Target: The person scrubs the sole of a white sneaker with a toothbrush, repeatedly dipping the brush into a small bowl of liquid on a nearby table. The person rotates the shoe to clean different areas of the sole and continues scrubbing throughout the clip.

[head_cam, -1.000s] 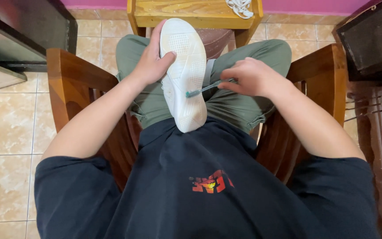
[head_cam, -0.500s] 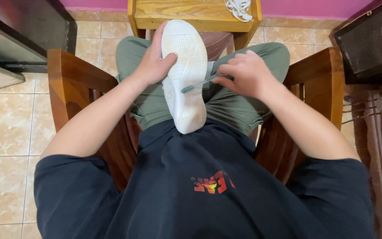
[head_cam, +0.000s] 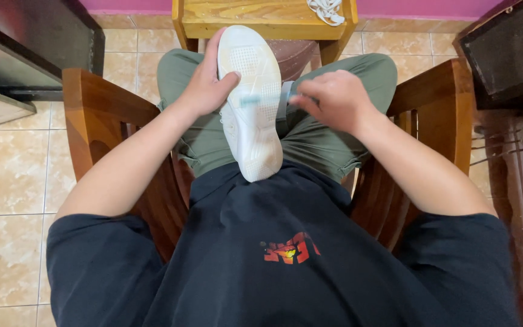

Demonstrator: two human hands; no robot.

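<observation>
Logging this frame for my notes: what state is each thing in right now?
white shoe: sole up, lying on the lap, no lace in sight.
left hand: gripping the shoe's side.
right hand: closed on a toothbrush.
toothbrush: blurred, lying across the sole.
white laces: loose, heaped on the wooden stool.
wooden stool: upright.
</observation>
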